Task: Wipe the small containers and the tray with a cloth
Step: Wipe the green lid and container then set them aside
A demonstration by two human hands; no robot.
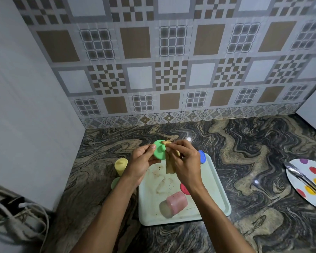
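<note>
Your left hand point(142, 163) is curled around a green lid point(158, 150), thumb on its near face and fingers behind it, holding it up over the far edge of the tray point(214, 189). Your right hand point(185, 161) pinches a tan cloth point(170, 167) between thumb and fingertips and presses it against the lid's right side; the loose end of the cloth hangs down towards the tray. The pale green tray lies on the marbled tabletop point(244, 152) in front of you, its floor marked with brown stains. A pink container point(175, 202) lies on its side near the tray's near edge, its open mouth facing left. A red lid point(184, 189) sits on the tray, partly hidden by your right forearm, and a blue lid point(202, 156) leans at the tray's far right corner. Just off the tray's left edge, a yellow container point(120, 165) stands upright on the tabletop, with a light green container point(115, 182) nearer to you, half covered by your left forearm. At the right edge of the tabletop, metal tongs point(299, 177) rest across a white plate with coloured dots point(299, 192).
</note>
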